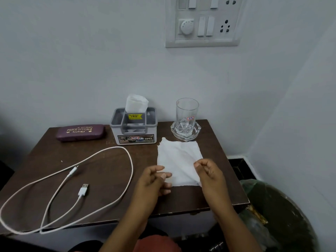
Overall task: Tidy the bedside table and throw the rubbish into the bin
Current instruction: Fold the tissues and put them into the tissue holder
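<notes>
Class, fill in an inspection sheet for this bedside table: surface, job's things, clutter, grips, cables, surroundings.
Surface: dark wooden bedside table.
Job's things: white tissue flat at front right; lined bin right of the table.
Clutter: purple spectacle case, grey tissue holder, empty glass on glass dish, along the back.
Grips: left hand relaxed at tissue's left edge; right hand curled over its right corner, hold unclear.
Cables: white USB cable looped at left, both plugs free.
Surroundings: switchboard on wall above.
</notes>
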`<state>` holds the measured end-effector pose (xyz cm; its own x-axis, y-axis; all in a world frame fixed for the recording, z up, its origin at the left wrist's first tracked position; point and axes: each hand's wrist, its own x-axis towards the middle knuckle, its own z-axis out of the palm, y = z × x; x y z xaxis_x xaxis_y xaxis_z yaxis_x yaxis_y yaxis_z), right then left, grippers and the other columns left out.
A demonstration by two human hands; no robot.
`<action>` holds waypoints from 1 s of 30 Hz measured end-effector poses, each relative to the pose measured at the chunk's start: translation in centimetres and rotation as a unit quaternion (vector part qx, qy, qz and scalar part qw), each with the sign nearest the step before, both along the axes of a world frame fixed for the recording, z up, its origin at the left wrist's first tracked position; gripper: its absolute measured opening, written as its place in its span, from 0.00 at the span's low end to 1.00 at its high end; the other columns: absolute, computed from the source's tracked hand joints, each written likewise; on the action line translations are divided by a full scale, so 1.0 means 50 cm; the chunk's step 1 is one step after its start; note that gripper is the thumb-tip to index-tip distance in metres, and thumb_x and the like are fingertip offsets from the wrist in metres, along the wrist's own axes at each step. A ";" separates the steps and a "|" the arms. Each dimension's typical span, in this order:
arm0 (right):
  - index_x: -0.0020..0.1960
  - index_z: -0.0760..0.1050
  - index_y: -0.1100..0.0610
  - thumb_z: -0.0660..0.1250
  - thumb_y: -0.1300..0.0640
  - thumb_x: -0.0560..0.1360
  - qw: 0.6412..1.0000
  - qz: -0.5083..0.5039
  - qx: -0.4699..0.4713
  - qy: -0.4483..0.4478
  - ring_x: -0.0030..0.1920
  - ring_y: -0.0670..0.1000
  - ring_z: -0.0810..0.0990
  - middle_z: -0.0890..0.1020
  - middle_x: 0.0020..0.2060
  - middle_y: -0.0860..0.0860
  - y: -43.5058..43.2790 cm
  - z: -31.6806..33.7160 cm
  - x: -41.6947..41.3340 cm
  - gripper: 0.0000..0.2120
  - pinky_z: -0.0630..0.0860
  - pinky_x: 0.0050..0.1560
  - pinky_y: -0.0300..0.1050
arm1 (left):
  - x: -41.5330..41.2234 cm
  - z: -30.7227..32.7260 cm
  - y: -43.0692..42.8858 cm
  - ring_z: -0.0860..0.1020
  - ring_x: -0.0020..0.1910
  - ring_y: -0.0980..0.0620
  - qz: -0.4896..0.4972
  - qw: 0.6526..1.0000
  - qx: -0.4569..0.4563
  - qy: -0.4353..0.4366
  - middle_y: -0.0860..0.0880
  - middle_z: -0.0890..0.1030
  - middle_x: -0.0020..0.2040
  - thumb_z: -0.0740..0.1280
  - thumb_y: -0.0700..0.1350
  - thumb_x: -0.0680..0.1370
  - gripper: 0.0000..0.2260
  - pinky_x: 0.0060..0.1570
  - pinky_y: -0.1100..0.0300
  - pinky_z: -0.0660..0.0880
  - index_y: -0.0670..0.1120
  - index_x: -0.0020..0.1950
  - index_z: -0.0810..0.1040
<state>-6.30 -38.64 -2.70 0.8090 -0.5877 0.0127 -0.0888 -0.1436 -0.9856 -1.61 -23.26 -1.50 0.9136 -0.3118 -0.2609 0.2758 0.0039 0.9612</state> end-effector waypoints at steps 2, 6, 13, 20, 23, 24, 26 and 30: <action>0.46 0.76 0.55 0.63 0.57 0.78 1.000 -0.018 -0.017 -0.013 0.38 0.35 0.77 0.81 0.39 0.45 0.000 0.005 -0.003 0.04 0.71 0.38 0.29 | -0.005 -0.001 -0.008 0.81 0.46 0.50 -0.003 0.994 -0.071 0.085 0.43 0.81 0.53 0.59 0.38 0.80 0.09 0.41 0.63 0.79 0.43 0.58 0.74; 0.47 0.74 0.50 0.62 0.55 0.79 0.962 0.002 -0.260 -0.087 0.43 0.41 0.78 0.80 0.39 0.40 -0.012 0.035 -0.018 0.03 0.72 0.41 0.31 | 0.004 0.009 -0.025 0.80 0.56 0.45 0.021 0.953 -0.204 0.221 0.39 0.79 0.58 0.60 0.53 0.79 0.20 0.50 0.55 0.78 0.40 0.63 0.72; 0.51 0.72 0.52 0.59 0.59 0.75 0.718 0.179 -0.659 -0.131 0.60 0.47 0.78 0.83 0.50 0.47 -0.002 0.020 -0.044 0.07 0.66 0.66 0.50 | 0.014 0.040 -0.040 0.83 0.46 0.44 -0.050 0.876 -0.359 0.317 0.38 0.82 0.54 0.58 0.63 0.74 0.30 0.47 0.54 0.79 0.39 0.56 0.81; 0.64 0.67 0.37 0.53 0.40 0.78 0.928 0.160 -0.332 -0.062 0.69 0.32 0.62 0.67 0.64 0.25 0.022 0.020 -0.092 0.16 0.60 0.69 0.37 | 0.005 0.022 -0.028 0.80 0.55 0.39 -0.036 0.899 -0.292 0.323 0.36 0.80 0.58 0.63 0.46 0.76 0.18 0.54 0.45 0.77 0.38 0.63 0.75; 0.66 0.64 0.36 0.59 0.34 0.73 0.982 0.075 -0.170 -0.014 0.68 0.37 0.65 0.67 0.65 0.29 0.005 0.035 -0.077 0.23 0.64 0.64 0.38 | -0.003 0.027 -0.017 0.78 0.59 0.38 -0.052 0.898 -0.296 0.322 0.35 0.79 0.59 0.62 0.43 0.76 0.18 0.61 0.42 0.72 0.36 0.64 0.74; 0.66 0.64 0.37 0.65 0.32 0.68 0.995 0.056 -0.085 0.021 0.67 0.40 0.68 0.69 0.65 0.32 -0.002 0.054 -0.068 0.29 0.67 0.60 0.36 | -0.007 0.031 -0.012 0.78 0.59 0.37 -0.068 0.892 -0.310 0.322 0.35 0.79 0.60 0.62 0.43 0.76 0.18 0.63 0.42 0.70 0.35 0.63 0.74; 0.64 0.69 0.45 0.72 0.30 0.59 0.979 0.104 0.167 0.053 0.62 0.47 0.77 0.77 0.63 0.44 -0.026 0.081 -0.056 0.38 0.75 0.57 0.40 | -0.014 0.046 -0.002 0.79 0.58 0.38 -0.086 0.893 -0.320 0.304 0.37 0.80 0.59 0.63 0.43 0.75 0.17 0.62 0.43 0.72 0.35 0.60 0.78; 0.57 0.78 0.58 0.66 0.48 0.71 0.889 0.186 0.413 0.074 0.55 0.54 0.82 0.84 0.53 0.56 -0.029 0.101 -0.054 0.19 0.79 0.56 0.50 | -0.017 0.065 0.017 0.82 0.53 0.41 -0.082 0.923 -0.268 0.264 0.39 0.82 0.55 0.63 0.43 0.76 0.15 0.52 0.44 0.78 0.37 0.58 0.80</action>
